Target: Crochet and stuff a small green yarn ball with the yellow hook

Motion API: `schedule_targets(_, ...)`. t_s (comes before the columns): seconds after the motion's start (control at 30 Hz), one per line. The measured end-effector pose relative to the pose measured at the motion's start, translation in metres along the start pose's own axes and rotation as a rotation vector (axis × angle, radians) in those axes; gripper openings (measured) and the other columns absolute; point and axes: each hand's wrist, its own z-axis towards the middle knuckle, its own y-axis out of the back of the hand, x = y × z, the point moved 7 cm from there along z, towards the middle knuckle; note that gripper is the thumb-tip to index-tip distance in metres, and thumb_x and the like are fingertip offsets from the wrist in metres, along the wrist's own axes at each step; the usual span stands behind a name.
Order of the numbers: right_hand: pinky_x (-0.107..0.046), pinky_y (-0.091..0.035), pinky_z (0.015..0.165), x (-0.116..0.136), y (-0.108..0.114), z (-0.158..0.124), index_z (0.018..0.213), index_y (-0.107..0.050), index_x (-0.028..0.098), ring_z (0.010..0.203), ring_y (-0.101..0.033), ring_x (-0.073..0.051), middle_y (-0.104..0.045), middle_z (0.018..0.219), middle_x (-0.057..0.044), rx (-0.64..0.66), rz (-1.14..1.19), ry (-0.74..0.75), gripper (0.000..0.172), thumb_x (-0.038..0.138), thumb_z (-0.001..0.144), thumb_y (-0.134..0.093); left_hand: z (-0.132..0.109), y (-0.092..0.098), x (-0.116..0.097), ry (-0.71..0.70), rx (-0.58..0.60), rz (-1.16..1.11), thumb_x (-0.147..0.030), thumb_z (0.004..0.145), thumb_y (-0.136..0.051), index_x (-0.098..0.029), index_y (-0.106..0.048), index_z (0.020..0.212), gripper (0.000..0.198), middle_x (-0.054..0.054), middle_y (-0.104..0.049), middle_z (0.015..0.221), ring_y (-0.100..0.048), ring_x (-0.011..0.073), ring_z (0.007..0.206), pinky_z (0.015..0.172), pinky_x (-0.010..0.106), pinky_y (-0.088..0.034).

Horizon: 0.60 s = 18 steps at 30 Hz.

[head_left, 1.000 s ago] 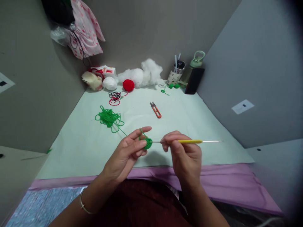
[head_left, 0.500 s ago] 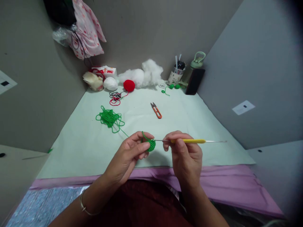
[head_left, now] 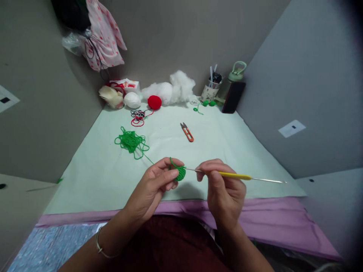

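Note:
My left hand (head_left: 154,185) pinches a small round green crochet piece (head_left: 180,173) between thumb and fingers, with a strand of green yarn looped over the forefinger. That strand runs back to a loose heap of green yarn (head_left: 130,140) on the pale green table cover (head_left: 227,147). My right hand (head_left: 225,189) grips a crochet hook with a yellow handle (head_left: 235,175). Its metal tip points left into the green piece, and the hook's far end slants down to the right. Both hands hover just above the table's near edge.
Orange thread snips (head_left: 187,132) lie mid-table. Along the back wall sit a red yarn ball (head_left: 154,102), white stuffing (head_left: 172,90), a white ball (head_left: 132,100), tangled red and black thread (head_left: 138,116), a cup of pens (head_left: 211,88), a green bottle (head_left: 231,81) and a dark phone (head_left: 233,97). A pink cloth (head_left: 272,219) edges the front.
My left forefinger has curled down onto the green piece. My right hand drew a little right and down, tilting the hook's far end lower.

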Motion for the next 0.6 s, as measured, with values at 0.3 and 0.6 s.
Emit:
schedule_targets(0.3,-0.033,-0.051,0.064,-0.0005,-0.0005,0.0005,0.1,-0.079,0.026,0.073,-0.062,-0.016,-0.07,0.083,-0.002,0.017,0.001,-0.015,0.021,0.019,0.104,-0.06,-0.0015,-0.0015,-0.0045,-0.044,-0.014,0.102,-0.027,0.082,-0.086,-0.017,-0.079,0.101,0.023,-0.004,-0.053,0.073,-0.036,0.0064,0.059,0.062,0.023,-0.034)
schedule_targets(0.6,-0.035,-0.057,0.068,-0.0091,-0.0058,-0.0038,0.102,-0.08,0.024,0.077,-0.066,-0.017,-0.073,0.09,-0.005,0.114,0.066,-0.082,0.02,0.021,0.104,-0.06,-0.0016,0.0045,-0.0033,-0.08,-0.047,0.252,-0.034,0.084,-0.086,-0.018,-0.077,0.103,0.026,0.0,-0.06,0.078,-0.052,0.0119,0.069,0.066,0.026,-0.041)
